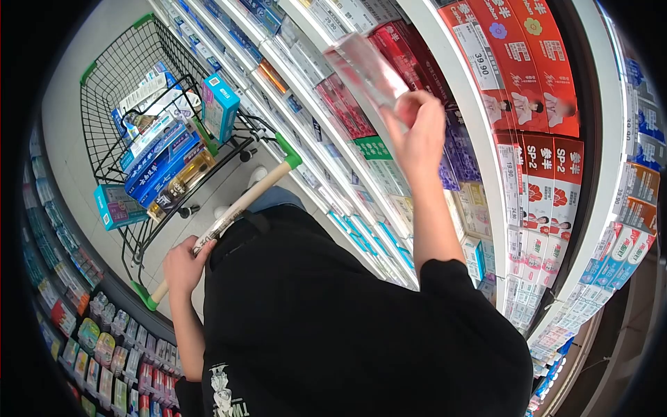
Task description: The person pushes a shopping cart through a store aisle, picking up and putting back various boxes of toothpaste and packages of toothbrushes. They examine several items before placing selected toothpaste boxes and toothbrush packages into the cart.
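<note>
My left hand (184, 265) is closed around the cream handle (250, 200) of the shopping cart (88, 74), near the handle's lower green end. Up at the shelf, my right hand (418, 131) grips the near end of a long, shiny pink-and-silver box (367, 68) between thumb and fingers. Motion blurs the box and its print cannot be read. It is held tilted in front of red boxes (406, 52) standing on the shelf.
In the cart lie blue packages (163, 161), a bottle of golden liquid (191, 174) and a teal box (221, 108). Shelves of toothpaste boxes (535, 104) line the right side. Racks with small packaged goods (104, 347) stand at the lower left.
</note>
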`<move>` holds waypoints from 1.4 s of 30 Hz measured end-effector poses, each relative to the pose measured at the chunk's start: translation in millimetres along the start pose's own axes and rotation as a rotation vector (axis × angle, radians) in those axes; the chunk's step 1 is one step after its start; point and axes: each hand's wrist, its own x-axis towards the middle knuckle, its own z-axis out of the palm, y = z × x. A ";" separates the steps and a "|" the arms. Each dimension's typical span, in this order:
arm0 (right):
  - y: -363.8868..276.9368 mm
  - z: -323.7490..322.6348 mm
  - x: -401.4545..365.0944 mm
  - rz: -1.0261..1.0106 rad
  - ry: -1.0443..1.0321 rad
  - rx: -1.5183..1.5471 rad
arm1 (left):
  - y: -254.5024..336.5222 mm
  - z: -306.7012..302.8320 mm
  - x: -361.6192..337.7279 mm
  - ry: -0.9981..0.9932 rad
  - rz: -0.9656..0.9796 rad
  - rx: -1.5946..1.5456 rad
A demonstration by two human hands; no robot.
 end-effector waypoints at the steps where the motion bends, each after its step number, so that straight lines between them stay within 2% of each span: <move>1: -15.7 2.7 -9.0 0.014 0.010 0.117 | 3.1 -3.9 -2.4 -0.013 0.003 -0.059; 2: -32.8 6.7 -20.3 0.131 -0.039 0.321 | 5.0 -6.3 -3.3 -0.026 0.006 -0.116; 3: -46.5 8.4 -30.7 0.184 -0.106 0.439 | 4.5 -4.8 -0.7 0.110 0.171 -0.168; 5: -61.9 15.2 -41.8 -0.173 -0.097 0.335 | 3.4 -0.8 8.1 0.377 0.503 -0.268; 6: -71.8 17.5 -44.3 -0.268 -0.091 0.362 | 8.9 -3.4 9.6 0.213 0.464 -0.624; 8: -92.8 21.5 -53.6 -0.325 -0.135 0.446 | 36.5 -16.5 10.8 -0.135 0.345 -1.318; 10: -105.1 25.2 -57.7 -0.464 -0.087 0.430 | 83.7 -37.9 5.1 -0.340 0.185 -1.589; 11: -109.2 26.6 -58.5 -0.533 -0.063 0.423 | 94.3 -43.6 7.7 -0.386 0.200 -1.567; 14: -105.2 33.9 -59.8 -0.510 -0.028 0.409 | 107.1 -45.6 21.9 -0.288 0.134 -1.673; 15: -103.3 29.3 -57.9 -0.467 -0.135 0.449 | 109.9 -46.1 23.6 -0.311 0.122 -1.750; 17: -98.4 13.7 -47.2 -0.382 -0.350 0.524 | 110.4 -38.0 28.7 -0.157 0.282 -1.600; 18: -99.8 6.6 -40.9 -0.311 -0.350 0.484 | 109.6 -35.8 31.1 -0.085 0.357 -1.519; 19: -101.8 -0.5 -33.7 -0.239 -0.349 0.443 | 105.8 -41.6 36.2 -0.119 0.458 -1.382; 21: -93.1 -6.1 -28.1 -0.164 -0.432 0.394 | 110.1 -44.2 36.3 -0.155 0.562 -1.388; 24: -76.5 -20.3 -9.3 0.095 -1.002 0.753 | 117.9 -51.5 34.2 -0.179 0.677 -1.344; 25: -70.2 -22.0 -5.8 -0.044 -0.921 0.667 | 128.0 -54.9 30.1 -0.158 0.693 -1.363; 26: -63.5 -21.5 -4.7 0.024 -0.822 0.678 | 135.6 -57.0 26.8 -0.136 0.708 -1.383; 27: -55.3 -18.7 -6.5 0.091 -0.723 0.688 | 137.8 -57.4 23.5 -0.241 0.660 -1.513; 28: -45.4 -14.6 -8.0 0.158 -0.623 0.697 | 131.2 -55.6 25.1 -0.238 0.566 -1.378; 30: -14.9 2.4 -4.9 0.135 -0.212 0.434 | 100.4 -42.7 37.6 -0.229 0.383 -1.106; 32: 8.3 1.8 4.5 0.145 -0.007 0.153 | 71.7 -18.1 43.0 -0.091 0.319 -0.847; 33: 18.3 0.9 7.8 0.079 0.067 -0.001 | 63.4 -13.5 37.8 -0.040 0.278 -0.699; 37: 32.4 3.6 11.6 0.189 0.024 -0.114 | 45.5 2.3 20.8 0.044 0.181 -0.270; 42: 30.6 11.2 11.9 0.297 0.002 -0.185 | 29.5 17.9 25.7 0.052 0.163 -0.155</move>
